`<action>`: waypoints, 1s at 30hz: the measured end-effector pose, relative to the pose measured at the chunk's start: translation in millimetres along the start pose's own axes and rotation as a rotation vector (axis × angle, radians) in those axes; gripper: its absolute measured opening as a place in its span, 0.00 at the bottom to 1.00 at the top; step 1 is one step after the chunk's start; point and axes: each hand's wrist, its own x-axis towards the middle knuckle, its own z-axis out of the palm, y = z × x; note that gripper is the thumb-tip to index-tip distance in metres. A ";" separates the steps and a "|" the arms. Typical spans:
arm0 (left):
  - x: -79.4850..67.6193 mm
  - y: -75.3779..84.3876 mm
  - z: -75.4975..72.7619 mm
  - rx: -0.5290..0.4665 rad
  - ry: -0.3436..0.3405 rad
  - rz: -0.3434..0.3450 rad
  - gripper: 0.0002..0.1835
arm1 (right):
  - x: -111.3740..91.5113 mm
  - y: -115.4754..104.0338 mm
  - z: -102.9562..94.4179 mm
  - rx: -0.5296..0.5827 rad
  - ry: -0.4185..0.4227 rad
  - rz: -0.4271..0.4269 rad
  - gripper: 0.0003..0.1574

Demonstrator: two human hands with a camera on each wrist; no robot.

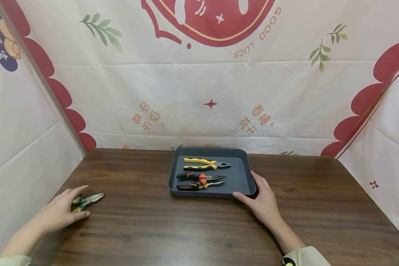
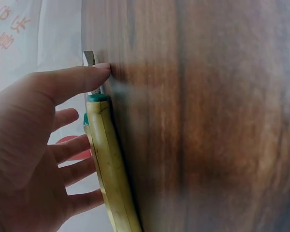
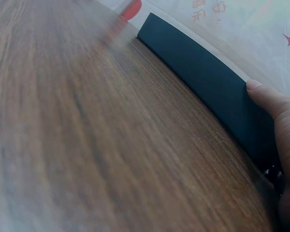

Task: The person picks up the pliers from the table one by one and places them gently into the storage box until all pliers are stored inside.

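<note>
In the head view my left hand [image 1: 61, 208] is spread around green-and-yellow pliers [image 1: 92, 199] lying at the table's left side. The left wrist view has the thumb across the pliers' yellow handle [image 2: 106, 154] near its head, with the other fingers extended on the far side. My right hand [image 1: 262, 199] rests at the near right corner of a dark grey tray [image 1: 244, 173], thumb on the front rim and a straight finger along the right rim. Inside the tray lie yellow-and-black pliers [image 1: 199, 161] and two orange-and-black pliers [image 1: 204, 181], jaws toward the right.
The brown wooden table [image 1: 146, 229] carries the tray at its far middle. A white printed cloth [image 1: 193, 85] rises behind the table and along both sides. Beside the right hand, a small dark shiny object [image 3: 274, 178] shows under the tray wall.
</note>
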 end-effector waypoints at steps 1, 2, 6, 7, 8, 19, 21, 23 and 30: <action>-0.1 -0.5 0.2 -0.001 0.000 0.005 0.46 | 0.0 0.2 0.1 0.000 0.000 -0.001 0.64; -0.2 -0.9 0.4 -0.002 0.002 0.011 0.44 | 0.0 0.4 0.1 0.001 0.000 -0.001 0.64; 0.5 -1.0 0.9 -0.013 -0.004 0.018 0.38 | -0.3 0.7 0.1 0.001 0.001 -0.006 0.64; 0.7 -0.8 0.7 -0.015 -0.009 0.014 0.36 | -0.4 0.7 0.1 0.003 0.002 -0.007 0.64; 1.1 -0.6 0.7 -0.016 -0.010 0.010 0.35 | -0.5 0.6 0.0 0.004 0.002 -0.008 0.64; 2.8 -1.0 3.6 0.016 0.020 0.010 0.20 | -0.6 -1.1 -0.8 0.000 -0.003 0.007 0.64; 2.5 -1.8 5.0 0.018 0.020 0.016 0.19 | -0.6 -1.4 -0.7 -0.001 -0.004 0.007 0.64; 2.0 -2.2 5.7 0.017 0.014 0.020 0.19 | -0.5 -1.5 -0.7 0.001 -0.004 0.005 0.64; 2.5 -1.1 6.1 0.031 0.013 0.026 0.18 | -0.2 -0.9 -0.6 0.008 -0.005 0.001 0.64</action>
